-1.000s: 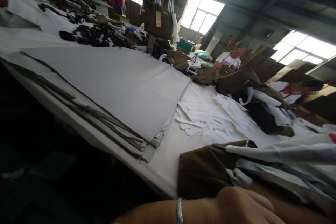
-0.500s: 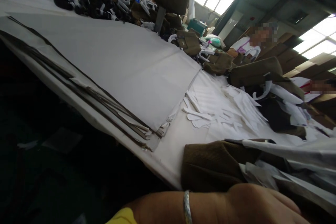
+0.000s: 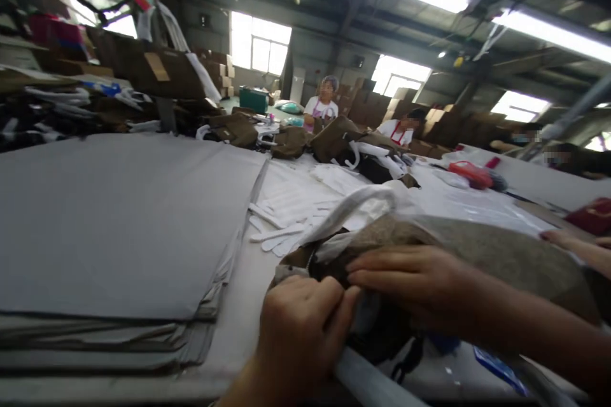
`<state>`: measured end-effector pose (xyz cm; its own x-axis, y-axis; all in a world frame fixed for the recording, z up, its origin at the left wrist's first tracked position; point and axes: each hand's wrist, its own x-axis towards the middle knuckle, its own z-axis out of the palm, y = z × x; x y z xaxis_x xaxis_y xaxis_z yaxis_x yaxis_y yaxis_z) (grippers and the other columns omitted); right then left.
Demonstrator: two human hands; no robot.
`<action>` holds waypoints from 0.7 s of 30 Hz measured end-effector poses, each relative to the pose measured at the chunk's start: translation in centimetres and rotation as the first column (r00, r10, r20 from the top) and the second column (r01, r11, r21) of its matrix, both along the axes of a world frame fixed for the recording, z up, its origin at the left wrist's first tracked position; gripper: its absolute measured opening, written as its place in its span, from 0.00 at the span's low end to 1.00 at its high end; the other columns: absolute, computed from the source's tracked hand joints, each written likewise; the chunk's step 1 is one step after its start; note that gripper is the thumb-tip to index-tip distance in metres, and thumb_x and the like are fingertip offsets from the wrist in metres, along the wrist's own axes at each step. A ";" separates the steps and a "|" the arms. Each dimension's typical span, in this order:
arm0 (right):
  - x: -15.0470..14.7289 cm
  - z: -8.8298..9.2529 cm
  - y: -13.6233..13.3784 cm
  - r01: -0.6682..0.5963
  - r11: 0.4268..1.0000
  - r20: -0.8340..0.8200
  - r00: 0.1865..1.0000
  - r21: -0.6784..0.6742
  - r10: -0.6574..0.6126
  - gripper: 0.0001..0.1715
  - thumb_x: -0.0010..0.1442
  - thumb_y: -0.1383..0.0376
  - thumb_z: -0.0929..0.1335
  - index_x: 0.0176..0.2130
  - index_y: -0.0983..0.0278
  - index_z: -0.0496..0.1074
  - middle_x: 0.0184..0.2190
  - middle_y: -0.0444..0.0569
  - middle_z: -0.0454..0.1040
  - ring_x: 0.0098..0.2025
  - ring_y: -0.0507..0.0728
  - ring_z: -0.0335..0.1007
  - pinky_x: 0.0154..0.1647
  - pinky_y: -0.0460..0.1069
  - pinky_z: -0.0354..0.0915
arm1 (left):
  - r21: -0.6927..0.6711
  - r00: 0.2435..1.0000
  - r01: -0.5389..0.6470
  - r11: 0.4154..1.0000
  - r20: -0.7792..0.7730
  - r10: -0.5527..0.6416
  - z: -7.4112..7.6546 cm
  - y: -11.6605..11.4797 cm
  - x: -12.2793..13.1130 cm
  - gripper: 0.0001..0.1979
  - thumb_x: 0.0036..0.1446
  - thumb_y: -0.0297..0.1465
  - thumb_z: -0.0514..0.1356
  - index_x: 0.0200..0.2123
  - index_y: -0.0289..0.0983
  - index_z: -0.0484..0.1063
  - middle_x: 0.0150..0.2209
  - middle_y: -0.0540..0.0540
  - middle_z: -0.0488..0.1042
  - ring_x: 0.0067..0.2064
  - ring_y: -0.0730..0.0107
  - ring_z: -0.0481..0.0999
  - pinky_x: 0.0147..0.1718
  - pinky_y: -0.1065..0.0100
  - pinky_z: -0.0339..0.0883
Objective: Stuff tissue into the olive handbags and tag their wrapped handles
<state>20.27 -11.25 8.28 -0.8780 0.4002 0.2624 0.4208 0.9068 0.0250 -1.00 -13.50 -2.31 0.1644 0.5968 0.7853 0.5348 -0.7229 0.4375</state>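
Observation:
A brown bag (image 3: 515,254) with a white-wrapped handle (image 3: 344,206) lies on the table in front of me, its dark opening turned toward me. A zipper edge shows near its left corner. My left hand (image 3: 305,324) is closed in a fist on that corner. My right hand (image 3: 415,280) reaches in from the right, its fingers extended together over the rim of the opening, close to my left hand; its thumb is hidden. Below the hands runs a pale strip (image 3: 372,381), partly covered by my left hand.
A wide stack of grey-white sheets (image 3: 119,222) covers the table's left side. White cut strips (image 3: 281,235) lie beside it. More brown bags (image 3: 286,140) are piled behind. Another person's hand (image 3: 582,251) touches the bag's far right. Co-workers (image 3: 322,105) are farther back.
The view has levelled and swung right. Both my hands are now at the bag's opening; earlier only one wrist and hand showed at the bottom. Another person's hand has appeared at the right.

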 end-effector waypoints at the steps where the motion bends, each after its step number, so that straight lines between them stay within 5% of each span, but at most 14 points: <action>1: 2.0 0.7 -0.8 0.069 0.991 -0.036 0.997 0.112 -0.065 0.18 0.68 0.72 0.64 0.56 0.62 0.71 0.51 0.49 0.78 0.52 0.52 0.75 0.56 0.46 0.69 | -0.045 0.999 -0.016 0.999 -0.052 0.014 0.3 0.1 -0.3 0.14 0.65 0.30 0.58 0.24 0.38 0.68 0.20 0.51 0.72 0.23 0.68 0.73 0.25 0.65 0.58; 3: 6.6 1.3 -2.3 0.296 0.885 -0.168 0.953 0.359 -0.251 0.22 0.65 0.71 0.67 0.58 0.58 0.70 0.54 0.48 0.77 0.58 0.56 0.71 0.64 0.51 0.62 | -0.145 0.989 0.035 0.989 -0.138 -0.056 1.4 0.2 -0.5 0.06 0.63 0.31 0.60 0.32 0.40 0.73 0.27 0.51 0.77 0.28 0.65 0.78 0.27 0.66 0.64; 5: 11.1 0.4 -3.1 0.533 0.744 -0.305 0.845 0.403 -0.440 0.29 0.64 0.62 0.70 0.63 0.55 0.66 0.61 0.51 0.70 0.64 0.64 0.64 0.69 0.61 0.55 | -0.241 0.949 0.204 0.949 -0.191 -0.252 3.1 0.3 -0.1 0.05 0.62 0.30 0.61 0.42 0.43 0.75 0.35 0.53 0.81 0.35 0.66 0.81 0.32 0.68 0.71; 7: 14.7 -2.0 -3.0 0.715 0.683 -0.368 0.682 0.149 -0.633 0.43 0.62 0.50 0.70 0.69 0.57 0.55 0.69 0.55 0.57 0.68 0.71 0.56 0.67 0.65 0.56 | -0.301 0.865 0.363 0.882 -0.243 -0.439 5.1 0.4 1.3 0.13 0.62 0.28 0.61 0.50 0.46 0.74 0.44 0.53 0.81 0.42 0.68 0.82 0.40 0.70 0.74; 9: 16.6 -4.8 -2.3 0.760 0.592 -0.394 0.475 -0.266 -0.787 0.55 0.59 0.41 0.68 0.72 0.58 0.45 0.71 0.57 0.50 0.68 0.73 0.54 0.65 0.67 0.59 | -0.311 0.791 0.438 0.844 -0.312 -0.526 6.9 0.7 3.3 0.20 0.64 0.28 0.59 0.58 0.45 0.69 0.55 0.50 0.77 0.53 0.67 0.78 0.52 0.69 0.72; 12: 16.2 -7.9 -1.0 0.372 0.557 -0.483 0.279 -0.742 -0.830 0.60 0.55 0.39 0.70 0.72 0.58 0.43 0.71 0.57 0.51 0.70 0.70 0.53 0.67 0.64 0.58 | -0.246 0.757 0.419 0.874 -0.437 -0.485 8.7 1.8 6.8 0.29 0.63 0.30 0.60 0.66 0.42 0.60 0.67 0.43 0.63 0.68 0.62 0.63 0.64 0.61 0.61; 14: 14.7 -9.0 -0.4 -0.046 0.531 -0.528 0.199 -0.846 -0.825 0.50 0.60 0.43 0.69 0.70 0.57 0.50 0.68 0.56 0.59 0.67 0.66 0.60 0.65 0.61 0.61 | -0.243 0.747 0.358 0.902 -0.506 -0.432 9.1 2.9 8.7 0.36 0.60 0.33 0.64 0.69 0.42 0.55 0.72 0.41 0.52 0.72 0.57 0.52 0.67 0.56 0.56; 16: 13.2 -9.4 0.1 -0.356 0.415 -0.494 0.170 -0.838 -0.853 0.38 0.64 0.46 0.67 0.66 0.57 0.59 0.62 0.54 0.69 0.61 0.63 0.69 0.62 0.58 0.65 | -0.299 0.739 0.263 0.917 -0.549 -0.391 9.1 4.1 9.9 0.44 0.56 0.38 0.68 0.71 0.44 0.51 0.74 0.39 0.41 0.72 0.51 0.48 0.66 0.52 0.57; 19: 12.0 -9.5 0.8 -0.524 0.242 -0.398 0.209 -0.817 -0.893 0.30 0.65 0.47 0.67 0.58 0.62 0.69 0.52 0.53 0.78 0.53 0.60 0.76 0.58 0.55 0.69 | -0.417 0.722 0.148 0.897 -0.574 -0.386 8.9 5.5 10.8 0.54 0.49 0.45 0.71 0.72 0.48 0.44 0.74 0.36 0.30 0.72 0.42 0.48 0.63 0.48 0.60; 21: 11.7 -9.1 1.3 -0.539 0.188 -0.363 0.238 -0.821 -0.901 0.29 0.62 0.47 0.70 0.53 0.65 0.73 0.46 0.55 0.80 0.48 0.60 0.79 0.53 0.54 0.72 | -0.462 0.716 0.105 0.881 -0.580 -0.389 8.6 6.1 11.3 0.58 0.45 0.48 0.72 0.72 0.49 0.42 0.74 0.34 0.27 0.71 0.39 0.48 0.62 0.46 0.60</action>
<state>31.99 -9.98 -0.87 -0.2127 0.9690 -0.1257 -0.3681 -0.1986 -0.9083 10.26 -7.41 6.30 0.7225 0.6735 0.1561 0.6091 -0.7269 0.3173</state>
